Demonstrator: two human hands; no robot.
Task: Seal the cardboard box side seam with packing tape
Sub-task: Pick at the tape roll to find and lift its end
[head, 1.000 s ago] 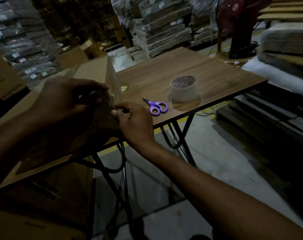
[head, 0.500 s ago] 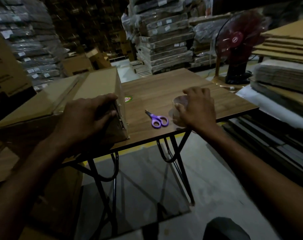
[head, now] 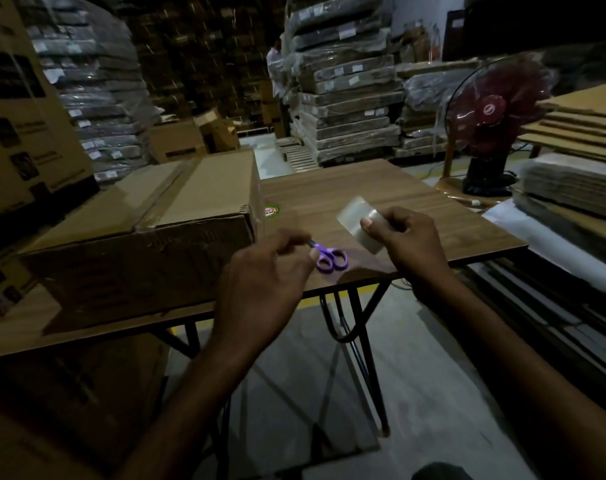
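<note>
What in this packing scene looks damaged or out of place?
The cardboard box looks worn: its near side is creased and its top corner edge is ragged beside the table. Nothing else stands out; the scissors lie flat.

Wooden table (head: 381,188) on black metal legs. Purple-handled scissors (head: 331,259) lie near its front edge. Round red-green sticker (head: 272,212) on tabletop, further back. Dark red fan (head: 492,116) stands beyond table's right corner. Wrapped stacks of flat cartons (head: 346,98) behind. Flat cardboard sheets (head: 585,123) at right.
</note>
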